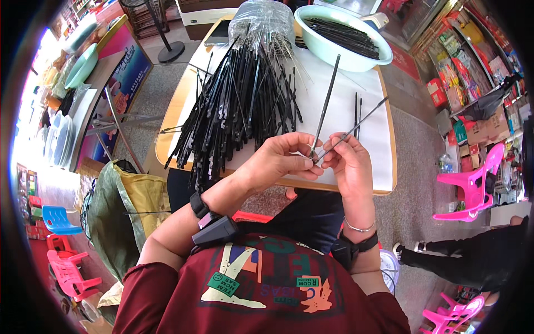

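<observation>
Over the near edge of the table, my two hands meet with their fingers closed. My left hand point(286, 156) pinches a thin black rod point(328, 103) that points upward. Between the fingertips of my right hand point(351, 161) is another thin dark rod point(368, 116), slanting up to the right. The lower ends of both rods come together at the fingertips; whether they are joined I cannot tell. Left of my hands spreads a big pile of black rods point(239, 106), its far end wrapped in clear plastic point(261, 19). Two short black rods point(356, 114) lie just beyond my right hand.
A pale green basin point(345, 62) holding many black strips sits at the table's far right. The table point(384, 150) has a white top and wooden edge. A green and yellow sack point(114, 206) stands at left. Pink chairs point(473, 181) and a person's dark-clad legs point(445, 253) are at right.
</observation>
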`<state>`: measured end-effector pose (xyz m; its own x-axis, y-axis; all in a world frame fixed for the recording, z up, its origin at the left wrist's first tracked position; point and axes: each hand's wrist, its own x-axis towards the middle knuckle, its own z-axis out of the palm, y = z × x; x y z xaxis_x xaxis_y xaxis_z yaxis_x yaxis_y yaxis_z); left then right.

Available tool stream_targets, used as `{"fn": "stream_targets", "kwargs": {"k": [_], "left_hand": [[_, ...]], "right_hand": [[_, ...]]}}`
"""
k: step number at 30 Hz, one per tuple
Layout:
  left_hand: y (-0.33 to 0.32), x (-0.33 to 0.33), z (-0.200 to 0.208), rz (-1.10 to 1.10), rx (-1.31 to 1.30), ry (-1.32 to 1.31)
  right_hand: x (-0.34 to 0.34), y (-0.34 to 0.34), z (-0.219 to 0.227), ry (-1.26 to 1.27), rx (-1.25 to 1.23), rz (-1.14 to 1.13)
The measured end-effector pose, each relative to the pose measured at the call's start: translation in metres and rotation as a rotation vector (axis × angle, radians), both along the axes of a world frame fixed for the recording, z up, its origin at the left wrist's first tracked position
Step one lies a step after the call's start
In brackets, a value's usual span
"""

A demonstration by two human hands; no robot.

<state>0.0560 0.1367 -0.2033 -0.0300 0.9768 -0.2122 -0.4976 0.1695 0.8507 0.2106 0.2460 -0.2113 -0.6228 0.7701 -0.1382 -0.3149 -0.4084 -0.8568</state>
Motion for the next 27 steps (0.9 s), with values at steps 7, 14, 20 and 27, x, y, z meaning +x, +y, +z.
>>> {"fn": "stream_targets", "kwargs": {"k": [7,14,20,27], "left_hand": [[-0.003,-0.002,-0.001,-0.018,0.053,-0.019],[-0.004,-0.003,-0.001,-0.051,0.049,-0.004],[-0.001,-0.006,-0.004,-0.016,0.055,0.051],[0.004,-0.006,0.001,0.161,0.095,0.28]], "right_hand": [[-0.001,0.0,-0.004,0.016,-0.012,0.013],[-0.002,0.005,-0.011,0.001,-0.053,0.028],[-0.005,-0.008,0.006,-0.091,0.184,-0.072],[-0.004,-0.02,0.03,-0.115,0.425,0.093]]}}
